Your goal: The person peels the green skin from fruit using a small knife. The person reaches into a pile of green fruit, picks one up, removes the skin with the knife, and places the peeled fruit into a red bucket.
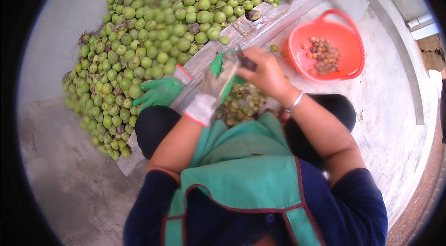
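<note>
My left hand (220, 76), in a green and whitish work glove with a pale cuff, is closed in front of my apron. Whatever it holds is hidden by the blurred fingers. Against it, my bare right hand (268, 73), with a silver bangle at the wrist, grips a small knife (249, 63) by its dark handle. The blade points up and away, beside the gloved fingers. Below both hands, between my knees, lies a heap of cut green husks (244, 102). A second green glove (162, 90) rests at the edge of the fruit pile, near my left knee.
A big pile of round green-husked fruit, probably walnuts, (139, 55) spreads over the floor at the far left, along a wooden board (232, 36). To the right stands a red plastic basket (298, 36) with brown nuts (325, 55) inside. A low ledge (395, 32) curves beyond it.
</note>
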Motion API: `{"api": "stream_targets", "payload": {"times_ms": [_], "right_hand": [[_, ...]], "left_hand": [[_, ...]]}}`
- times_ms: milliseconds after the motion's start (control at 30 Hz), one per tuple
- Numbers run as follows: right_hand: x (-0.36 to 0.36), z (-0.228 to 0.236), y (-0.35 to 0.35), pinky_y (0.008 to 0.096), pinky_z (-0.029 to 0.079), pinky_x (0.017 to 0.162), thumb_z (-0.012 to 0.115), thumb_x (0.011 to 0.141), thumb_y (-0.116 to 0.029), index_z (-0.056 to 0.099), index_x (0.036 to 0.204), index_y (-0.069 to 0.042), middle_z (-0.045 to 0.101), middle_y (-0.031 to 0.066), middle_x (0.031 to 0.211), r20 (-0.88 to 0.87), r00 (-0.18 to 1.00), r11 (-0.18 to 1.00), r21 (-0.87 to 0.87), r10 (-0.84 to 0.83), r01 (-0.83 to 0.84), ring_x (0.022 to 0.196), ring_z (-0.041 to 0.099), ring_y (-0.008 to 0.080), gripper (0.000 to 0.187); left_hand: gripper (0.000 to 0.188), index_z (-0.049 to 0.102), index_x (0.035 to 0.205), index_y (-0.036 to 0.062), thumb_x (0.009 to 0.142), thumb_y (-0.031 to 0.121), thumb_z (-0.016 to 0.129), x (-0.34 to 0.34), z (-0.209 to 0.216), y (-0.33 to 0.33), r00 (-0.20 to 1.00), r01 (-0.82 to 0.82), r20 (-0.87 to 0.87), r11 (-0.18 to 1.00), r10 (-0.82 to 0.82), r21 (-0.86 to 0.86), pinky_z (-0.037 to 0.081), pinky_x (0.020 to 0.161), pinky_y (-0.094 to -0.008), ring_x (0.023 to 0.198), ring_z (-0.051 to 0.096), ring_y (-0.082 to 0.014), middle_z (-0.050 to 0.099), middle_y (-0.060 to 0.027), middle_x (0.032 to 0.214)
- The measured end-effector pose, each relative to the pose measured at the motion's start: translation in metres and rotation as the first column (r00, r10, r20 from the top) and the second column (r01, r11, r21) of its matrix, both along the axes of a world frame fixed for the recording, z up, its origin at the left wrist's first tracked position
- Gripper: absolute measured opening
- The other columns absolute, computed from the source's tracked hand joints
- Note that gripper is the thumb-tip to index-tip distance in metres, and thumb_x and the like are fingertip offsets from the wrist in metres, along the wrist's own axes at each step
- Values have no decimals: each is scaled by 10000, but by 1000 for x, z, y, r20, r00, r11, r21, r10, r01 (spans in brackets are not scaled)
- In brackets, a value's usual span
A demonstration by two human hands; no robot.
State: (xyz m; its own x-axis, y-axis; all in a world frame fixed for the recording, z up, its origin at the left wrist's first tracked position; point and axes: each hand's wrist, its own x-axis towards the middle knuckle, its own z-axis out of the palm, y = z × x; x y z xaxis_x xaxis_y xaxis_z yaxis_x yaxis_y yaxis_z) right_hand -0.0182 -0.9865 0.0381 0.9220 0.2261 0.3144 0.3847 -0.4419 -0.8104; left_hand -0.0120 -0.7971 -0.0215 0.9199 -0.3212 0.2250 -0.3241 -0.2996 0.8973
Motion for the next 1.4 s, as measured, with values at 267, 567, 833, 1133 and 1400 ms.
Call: {"api": "stream_targets", "payload": {"times_ms": [267,567,833,1133,1400], "right_hand": [[-1,-1,1,391,487,790,779,687,-90,595,1007,-8,595,162,944,133,978,987,59,-159,152,903,583,359,377],[-8,-10,2,411,489,806,702,731,-50,566,1053,-21,610,166,1006,187,982,993,-107,-26,47,955,582,370,350],[-11,27,-11,429,503,729,672,826,-213,569,1073,-56,639,170,848,-201,975,985,-163,-90,57,820,630,382,310],[-23,25,-11,413,499,583,667,816,-343,621,832,-94,644,102,747,120,987,943,-325,111,-67,669,633,304,254],[-24,18,-4,449,493,569,635,830,-381,633,766,-83,641,122,673,23,996,915,-397,86,-70,622,627,332,304]], "left_hand": [[428,522,1272,30,959,319,486,9,3,-7,765,-25,-441,662,-470,-750,466,942,-429,1081,588,-302,581,-149,1231],[506,381,1388,29,990,342,401,1,-6,-14,673,-212,-402,359,-621,-909,354,1077,-432,1254,452,-270,455,-137,1376],[426,501,1267,28,986,340,432,5,29,-10,698,-143,-435,484,-569,-863,487,957,-416,1119,565,-279,571,-129,1228],[412,583,1117,7,1000,367,420,9,19,4,771,-148,-603,862,-207,-484,555,749,-314,883,651,-203,654,-112,1033],[426,638,1050,34,948,423,499,16,-12,16,865,-137,-502,953,-17,-269,509,623,-294,734,622,-165,662,-65,893]]}}
